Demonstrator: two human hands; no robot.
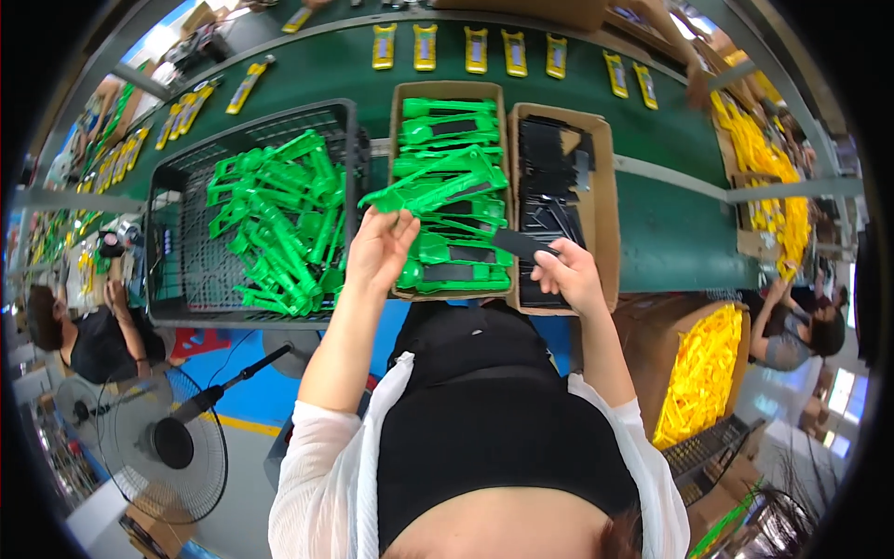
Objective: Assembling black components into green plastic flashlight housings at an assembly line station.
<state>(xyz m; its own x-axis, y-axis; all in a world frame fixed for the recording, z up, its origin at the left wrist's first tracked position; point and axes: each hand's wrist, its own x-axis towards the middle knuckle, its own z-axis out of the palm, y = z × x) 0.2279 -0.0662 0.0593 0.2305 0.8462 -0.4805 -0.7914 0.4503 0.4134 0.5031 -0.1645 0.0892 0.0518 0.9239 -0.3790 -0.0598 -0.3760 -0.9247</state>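
Note:
My left hand [380,250] is closed on the end of a green plastic housing [438,182], which is raised over a cardboard box [399,112] of similar green parts with black strips on them. Between the thumb and fingers of my right hand [570,274] is a flat black strip [518,244], its free end pointing left toward the green parts. Just beyond that hand stands a second cardboard box [603,186], holding dark strips [545,158] in stacks and loose.
A black plastic crate [251,121] of loose green housings stands to the left. Yellow-and-grey devices [476,50] line the green conveyor [670,140]. A box of yellow parts [700,373] is at lower right, a fan [172,443] at lower left. Other people work on both sides.

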